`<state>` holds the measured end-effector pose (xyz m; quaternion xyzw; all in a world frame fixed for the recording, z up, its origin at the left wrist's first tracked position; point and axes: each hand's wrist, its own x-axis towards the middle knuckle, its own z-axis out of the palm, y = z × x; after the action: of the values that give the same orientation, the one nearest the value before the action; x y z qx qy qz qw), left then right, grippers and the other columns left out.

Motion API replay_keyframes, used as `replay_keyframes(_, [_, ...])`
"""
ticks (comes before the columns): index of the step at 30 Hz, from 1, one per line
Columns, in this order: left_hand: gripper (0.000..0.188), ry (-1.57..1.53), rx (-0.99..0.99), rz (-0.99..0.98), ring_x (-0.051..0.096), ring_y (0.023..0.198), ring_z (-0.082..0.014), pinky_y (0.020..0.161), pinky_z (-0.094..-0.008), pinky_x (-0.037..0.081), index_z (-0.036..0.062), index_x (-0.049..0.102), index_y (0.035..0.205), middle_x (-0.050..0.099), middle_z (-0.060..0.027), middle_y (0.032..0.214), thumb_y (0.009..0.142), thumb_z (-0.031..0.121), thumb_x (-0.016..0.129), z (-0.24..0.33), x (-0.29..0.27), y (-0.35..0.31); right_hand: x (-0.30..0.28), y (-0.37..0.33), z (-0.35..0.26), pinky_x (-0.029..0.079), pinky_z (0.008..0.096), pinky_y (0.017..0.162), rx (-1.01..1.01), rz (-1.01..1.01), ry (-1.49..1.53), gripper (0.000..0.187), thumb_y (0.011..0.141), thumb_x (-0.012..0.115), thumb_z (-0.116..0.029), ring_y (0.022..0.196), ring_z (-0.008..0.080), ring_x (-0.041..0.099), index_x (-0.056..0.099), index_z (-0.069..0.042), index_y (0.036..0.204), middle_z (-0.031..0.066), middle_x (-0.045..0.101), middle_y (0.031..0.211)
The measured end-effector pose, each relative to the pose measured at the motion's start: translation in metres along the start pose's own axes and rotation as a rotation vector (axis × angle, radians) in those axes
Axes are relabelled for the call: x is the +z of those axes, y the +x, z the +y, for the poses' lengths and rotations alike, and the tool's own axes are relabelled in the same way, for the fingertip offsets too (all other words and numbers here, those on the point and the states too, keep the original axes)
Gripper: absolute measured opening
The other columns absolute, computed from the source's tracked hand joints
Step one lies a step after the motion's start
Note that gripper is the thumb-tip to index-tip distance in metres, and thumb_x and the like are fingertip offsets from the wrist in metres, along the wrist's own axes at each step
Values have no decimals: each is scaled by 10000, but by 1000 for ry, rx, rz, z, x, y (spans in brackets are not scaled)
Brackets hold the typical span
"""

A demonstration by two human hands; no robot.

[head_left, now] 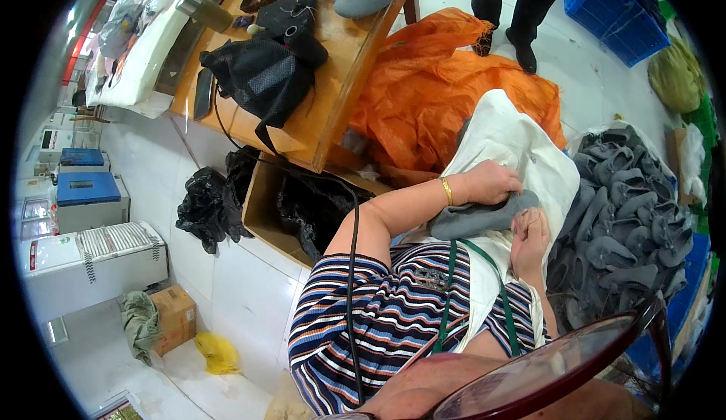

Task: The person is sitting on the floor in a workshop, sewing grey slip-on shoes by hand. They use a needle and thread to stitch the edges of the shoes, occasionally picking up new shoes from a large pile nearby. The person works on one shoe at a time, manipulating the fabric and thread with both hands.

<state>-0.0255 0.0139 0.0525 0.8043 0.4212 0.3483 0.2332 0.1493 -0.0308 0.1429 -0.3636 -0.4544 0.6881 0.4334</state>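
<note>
The grey shoe (470, 222) extends toward eight o'clock from the left fingers (511, 184) gripping it; right fingers (529, 221) curl at its edge, grasp unclear.

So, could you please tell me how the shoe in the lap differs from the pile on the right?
The shoe is a single one, while the pile has many, jumbled at different angles. The shoe lies over white cloth; the pile sits farther right. The left hand and right hand are at the shoe, while neither touches the pile. Both are grey.
</note>
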Motion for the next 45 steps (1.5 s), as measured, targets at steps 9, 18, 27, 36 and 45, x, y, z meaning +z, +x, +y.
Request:
replay_keyframes(9, [337, -310, -284, -200, 653, 945, -303, 834, -382, 536, 83, 687, 1116, 680, -121, 1043, 784, 143, 688, 2, -5, 9, -42, 36, -25, 452, 396, 606, -742, 91, -991, 102, 845, 667, 17, 697, 313, 571, 634, -30, 929, 126, 581, 783])
replay_keyframes(18, [360, -447, -675, -397, 611, 595, -175, 615, -298, 500, -10, 705, 724, 666, -71, 653, 882, 312, 697, 34, -29, 56, -63, 30, -30, 400, 354, 530, -850, 75, -1034, 101, 842, 725, -46, 602, 253, 509, 637, -21, 887, 94, 533, 716])
replay_keyframes(27, [170, -620, -883, -526, 552, 612, -76, 565, -219, 437, 20, 709, 826, 656, -5, 721, 874, 183, 706, 35, -7, 49, -109, -14, -29, 471, 314, 625, -677, 89, -1185, 116, 815, 736, -93, 706, 242, 606, 678, -36, 898, 103, 564, 748])
replay_keyframes(36, [157, -1046, -887, -317, 502, 649, -57, 623, -211, 403, 68, 674, 834, 639, 14, 776, 928, 193, 695, 19, 2, 21, -155, -31, -31, 506, 280, 699, 135, 112, -613, 163, 937, 621, -124, 713, 60, 591, 641, -13, 1055, 37, 674, 819])
replay_keyframes(45, [171, -773, -829, -413, 504, 687, -39, 629, -201, 414, 39, 671, 866, 614, 47, 779, 938, 193, 678, 20, 1, 33, -103, 23, 1, 525, 388, 673, -304, -23, -1137, 60, 866, 652, -158, 830, 271, 635, 651, -105, 893, 69, 616, 858])
